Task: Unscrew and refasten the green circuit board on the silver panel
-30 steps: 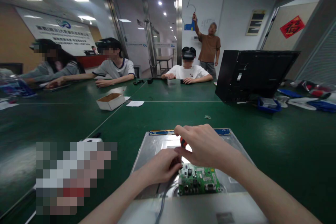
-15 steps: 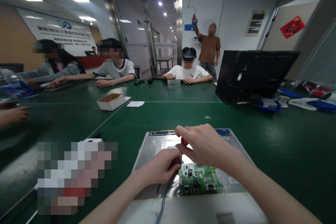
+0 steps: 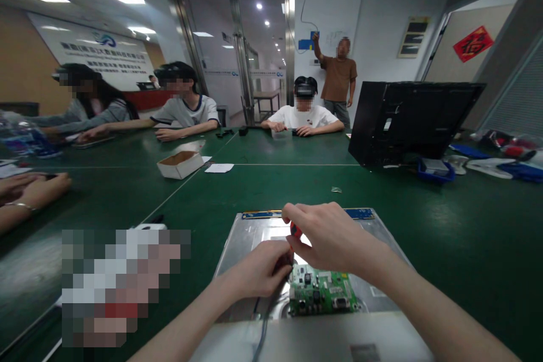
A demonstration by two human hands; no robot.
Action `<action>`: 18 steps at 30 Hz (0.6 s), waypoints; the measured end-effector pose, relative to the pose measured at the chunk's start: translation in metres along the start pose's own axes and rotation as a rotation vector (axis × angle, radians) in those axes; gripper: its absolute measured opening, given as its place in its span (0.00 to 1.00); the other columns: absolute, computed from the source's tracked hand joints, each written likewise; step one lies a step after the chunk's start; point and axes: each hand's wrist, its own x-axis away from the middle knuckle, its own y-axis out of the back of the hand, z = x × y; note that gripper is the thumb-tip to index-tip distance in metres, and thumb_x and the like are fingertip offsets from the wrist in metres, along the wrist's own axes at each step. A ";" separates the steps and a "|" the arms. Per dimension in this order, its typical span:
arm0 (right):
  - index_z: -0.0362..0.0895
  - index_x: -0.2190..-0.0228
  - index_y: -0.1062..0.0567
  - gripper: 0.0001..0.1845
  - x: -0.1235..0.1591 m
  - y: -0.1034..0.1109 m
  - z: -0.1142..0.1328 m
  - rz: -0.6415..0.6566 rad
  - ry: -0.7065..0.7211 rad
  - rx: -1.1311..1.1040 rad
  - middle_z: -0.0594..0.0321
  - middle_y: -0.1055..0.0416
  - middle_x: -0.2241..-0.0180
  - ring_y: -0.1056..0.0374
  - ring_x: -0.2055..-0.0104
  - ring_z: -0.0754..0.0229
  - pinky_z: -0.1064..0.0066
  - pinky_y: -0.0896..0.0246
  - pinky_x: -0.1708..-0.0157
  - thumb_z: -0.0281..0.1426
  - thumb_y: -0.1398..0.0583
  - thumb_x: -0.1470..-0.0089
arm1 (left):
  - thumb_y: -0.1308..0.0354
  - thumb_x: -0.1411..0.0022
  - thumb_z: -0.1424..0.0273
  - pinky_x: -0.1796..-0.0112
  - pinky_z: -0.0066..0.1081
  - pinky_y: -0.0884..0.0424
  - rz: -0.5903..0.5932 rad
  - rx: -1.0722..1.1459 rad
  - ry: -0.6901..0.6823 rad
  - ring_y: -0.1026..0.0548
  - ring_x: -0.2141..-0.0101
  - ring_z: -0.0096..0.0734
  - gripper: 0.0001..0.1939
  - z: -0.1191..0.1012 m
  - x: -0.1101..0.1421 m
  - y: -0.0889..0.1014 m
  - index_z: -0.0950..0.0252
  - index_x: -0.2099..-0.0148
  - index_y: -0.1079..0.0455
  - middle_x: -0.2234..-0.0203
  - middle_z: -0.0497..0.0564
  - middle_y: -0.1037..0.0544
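Observation:
My right hand is closed around the red and black handle of a screwdriver, held upright above the metal back of a flat display panel. Just below it, my left hand has its fingers curled together at the upper left corner of a green circuit board. Something reddish shows at those fingertips, but what they pinch is hidden. The screwdriver's tip is also out of sight behind the fingers. A grey cable runs from under my left hand toward the panel's near edge.
A blurred-out item lies left of the panel on the green table. Farther off are a small open box, white paper, a black monitor and a blue tray. A co-worker's hands rest at left; other people sit opposite.
The screwdriver's handle has turned and tilted slightly left with my right hand. My left hand stays in place. At left, the co-worker's hands have moved farther into view.

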 end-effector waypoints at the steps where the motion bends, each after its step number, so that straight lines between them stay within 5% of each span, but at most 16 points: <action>1: 0.44 0.62 0.35 0.09 0.000 0.000 0.000 0.000 0.001 -0.008 0.64 0.26 0.68 0.36 0.74 0.64 0.70 0.62 0.78 0.29 0.45 0.47 | 0.48 0.41 0.75 0.71 0.30 0.36 0.003 0.007 -0.003 0.31 0.72 0.33 0.02 0.001 0.000 0.000 0.65 0.64 0.34 0.72 0.50 0.27; 18: 0.45 0.64 0.34 0.06 -0.001 0.000 0.000 -0.003 -0.012 0.054 0.65 0.27 0.72 0.37 0.76 0.65 0.70 0.64 0.78 0.34 0.43 0.43 | 0.49 0.41 0.77 0.70 0.30 0.37 0.014 -0.020 -0.025 0.31 0.71 0.34 0.04 -0.001 -0.001 0.001 0.65 0.64 0.35 0.71 0.51 0.27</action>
